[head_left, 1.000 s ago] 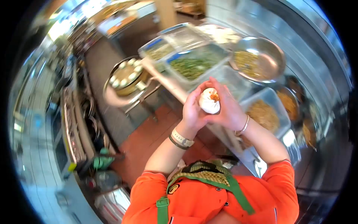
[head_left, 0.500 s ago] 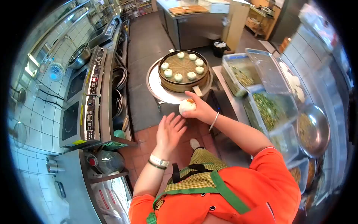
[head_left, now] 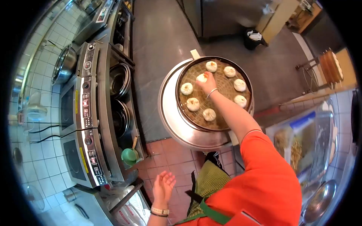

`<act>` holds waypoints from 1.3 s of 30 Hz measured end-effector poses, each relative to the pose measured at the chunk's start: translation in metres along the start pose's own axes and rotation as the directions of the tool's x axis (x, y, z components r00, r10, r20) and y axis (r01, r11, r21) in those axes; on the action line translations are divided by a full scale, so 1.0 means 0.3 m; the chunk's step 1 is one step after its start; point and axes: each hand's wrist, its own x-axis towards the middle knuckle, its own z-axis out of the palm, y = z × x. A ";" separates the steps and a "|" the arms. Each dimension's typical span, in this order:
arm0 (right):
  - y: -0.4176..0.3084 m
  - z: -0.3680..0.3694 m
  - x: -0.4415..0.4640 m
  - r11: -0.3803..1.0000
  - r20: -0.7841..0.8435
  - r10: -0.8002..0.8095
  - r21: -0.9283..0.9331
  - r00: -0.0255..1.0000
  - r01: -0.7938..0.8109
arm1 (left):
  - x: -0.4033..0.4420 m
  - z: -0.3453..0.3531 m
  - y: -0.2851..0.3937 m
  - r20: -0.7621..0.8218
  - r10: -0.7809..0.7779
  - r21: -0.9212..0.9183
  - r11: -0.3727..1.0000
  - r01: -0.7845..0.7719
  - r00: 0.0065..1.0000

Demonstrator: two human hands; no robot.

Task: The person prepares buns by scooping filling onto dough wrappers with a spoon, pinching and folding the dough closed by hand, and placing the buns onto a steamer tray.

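My right hand [head_left: 208, 83] reaches over a round steamer basket [head_left: 181, 106], its fingers closed around the top of a white steamed bun [head_left: 201, 78] with an orange spot. That bun is at the upper left inside the basket; whether it touches the mesh liner [head_left: 225, 98] I cannot tell. Several other buns sit in a ring near the rim, among them one at the top [head_left: 211, 66] and one at the lower middle [head_left: 209, 115]. Low over the tiled floor, my left hand [head_left: 164, 185] is held palm up, fingers apart, with nothing in it.
The basket rests on a round metal stand [head_left: 169, 116]. Induction cookers [head_left: 75, 156] line the left counter, with a green ladle-like pot [head_left: 130, 156] near its edge. Food containers [head_left: 301, 147] are at right, and a black bin [head_left: 253, 39] stands beyond the basket.
My right hand has carried the bun forward from in front of my body to inside the basket. My left hand has dropped lower and away from it. The view has tilted and moved closer.
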 end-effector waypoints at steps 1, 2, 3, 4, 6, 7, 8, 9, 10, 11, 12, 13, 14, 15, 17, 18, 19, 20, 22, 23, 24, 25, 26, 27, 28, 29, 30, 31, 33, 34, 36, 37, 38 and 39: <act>0.020 0.037 0.061 0.997 -0.003 -0.045 -0.057 0.999 0.044 | 0.012 -0.001 0.001 -0.037 0.019 -0.005 1.000 -0.020 0.999; 0.039 0.074 0.110 0.990 -0.003 -0.092 -0.111 0.996 0.091 | 0.021 -0.007 -0.002 -0.054 0.015 -0.010 1.000 -0.016 0.998; 0.050 0.106 0.150 0.977 -0.014 -0.122 -0.180 0.992 0.117 | 0.029 -0.016 -0.008 -0.148 0.003 -0.061 0.998 -0.012 0.989; 0.068 0.131 0.184 0.967 0.012 -0.179 -0.184 0.984 0.178 | 0.031 -0.029 -0.017 -0.241 -0.016 -0.111 0.994 -0.011 0.970; 0.106 0.166 0.212 0.941 0.088 -0.288 -0.159 0.954 0.299 | 0.030 -0.064 -0.042 -0.286 -0.065 -0.138 0.990 0.026 0.956; 0.118 0.174 0.219 0.944 0.093 -0.279 -0.157 0.956 0.291 | 0.038 -0.070 -0.048 -0.311 -0.105 -0.163 0.985 0.056 0.945; 0.126 0.176 0.208 0.923 0.135 -0.263 -0.252 0.955 0.290 | 0.045 -0.075 -0.058 -0.320 -0.109 -0.162 0.985 0.059 0.941; 0.131 0.175 0.195 0.893 0.176 -0.240 -0.345 0.955 0.288 | 0.046 -0.054 -0.058 -0.330 -0.125 -0.161 0.984 0.075 0.936; 0.132 0.171 0.188 0.896 0.176 -0.231 -0.346 0.957 0.280 | 0.044 -0.032 -0.056 -0.335 -0.141 -0.160 0.983 0.091 0.932; 0.125 0.162 0.191 0.915 0.214 -0.207 -0.304 0.955 0.266 | 0.049 -0.008 -0.046 -0.333 -0.140 -0.140 0.985 0.098 0.932; 0.113 0.151 0.195 0.931 0.249 -0.188 -0.262 0.950 0.253 | 0.057 0.009 -0.032 -0.329 -0.138 -0.135 0.986 0.098 0.934; 0.096 0.138 0.195 0.934 0.243 -0.197 -0.248 0.950 0.257 | 0.060 0.022 -0.021 -0.289 -0.109 -0.118 0.990 0.078 0.951; 0.078 0.127 0.190 0.933 0.233 -0.203 -0.248 0.951 0.260 | 0.066 0.033 -0.010 -0.243 -0.079 -0.102 0.993 0.056 0.967; 0.055 0.109 0.181 0.951 0.163 -0.159 -0.241 0.974 0.195 | 0.071 0.041 0.004 -0.228 -0.074 -0.096 0.994 0.054 0.971; 0.010 0.051 0.127 0.978 0.066 -0.114 -0.171 0.991 0.123 | 0.072 0.044 0.037 -0.193 -0.021 -0.040 0.999 0.013 0.981; 0.000 0.034 0.090 0.976 0.047 -0.125 -0.171 0.991 0.132 | 0.072 0.047 0.051 -0.173 -0.015 -0.033 0.999 0.009 0.985; 0.009 0.019 0.040 0.981 -0.028 -0.130 -0.146 0.991 0.124 | 0.062 0.048 0.057 -0.135 -0.006 -0.035 0.999 0.001 0.991; 0.025 -0.007 -0.015 0.986 -0.110 -0.130 -0.121 0.985 0.116 | 0.050 0.045 0.062 -0.094 0.000 -0.032 0.999 -0.003 0.996; -0.058 -0.070 -0.182 0.998 -0.146 -0.024 0.048 0.989 0.031 | 0.040 0.044 0.055 -0.024 -0.004 0.000 1.000 0.004 1.000; -0.070 -0.088 -0.276 0.993 -0.160 -0.041 0.106 0.986 0.059 | 0.013 0.034 0.041 0.013 -0.022 0.027 0.999 0.021 1.000; -0.071 -0.115 -0.370 0.985 -0.201 -0.049 0.150 0.978 0.080 | -0.010 0.028 0.032 0.066 -0.071 0.082 0.995 0.065 0.995; -0.170 -0.170 -0.480 0.993 -0.203 -0.036 0.100 0.978 0.057 | -0.030 0.029 0.024 0.123 -0.033 0.146 0.989 0.015 0.992; -0.146 -0.160 -0.569 0.974 -0.247 -0.024 0.211 0.969 0.077 | -0.043 0.032 0.015 0.201 -0.017 0.223 0.974 -0.029 0.979; -0.195 -0.224 -0.659 0.972 0.050 0.060 0.224 0.997 -0.069 | -0.045 0.029 0.009 0.234 -0.049 0.267 0.964 -0.016 0.971; -0.295 -0.313 -0.760 0.979 0.089 -0.044 0.203 0.995 0.025 | -0.038 0.027 0.004 0.311 -0.134 0.344 0.939 0.019 0.941; -0.312 -0.341 -0.847 0.975 -0.050 -0.172 0.138 0.984 0.177 | -0.044 0.023 -0.006 0.342 -0.159 0.378 0.926 0.020 0.926; -0.407 -0.438 -0.942 0.951 -0.068 -0.230 0.195 0.971 0.239 | -0.054 0.034 -0.020 0.353 -0.164 0.396 0.918 0.011 0.921; -0.466 -0.525 -1.010 0.949 0.014 -0.164 0.274 0.986 0.154 | -0.067 0.061 -0.043 0.394 -0.196 0.445 0.895 0.000 0.898; -0.513 -0.703 -1.222 0.970 -0.028 -0.150 0.191 0.988 0.153 | -0.148 0.093 -0.122 0.463 -0.328 0.558 0.830 0.017 0.823; -0.534 -0.784 -1.311 0.977 -0.039 -0.129 0.166 0.991 0.133 | -0.180 0.118 -0.158 0.487 -0.418 0.621 0.783 0.032 0.767; -0.555 -0.940 -1.495 0.964 -0.259 -0.262 -0.023 0.930 0.266 | -0.240 0.155 -0.243 0.481 -0.525 0.713 0.700 0.035 0.702; -0.538 -1.007 -1.581 0.947 -0.352 -0.319 -0.091 0.880 0.307 | -0.270 0.167 -0.291 0.483 -0.569 0.746 0.665 0.027 0.665; -0.522 -1.078 -1.662 0.926 -0.424 -0.378 -0.161 0.823 0.342 | -0.307 0.177 -0.336 0.482 -0.603 0.771 0.637 0.020 0.635; -0.502 -1.159 -1.735 0.921 -0.482 -0.383 -0.265 0.788 0.285 | -0.349 0.199 -0.375 0.459 -0.619 0.797 0.604 0.012 0.637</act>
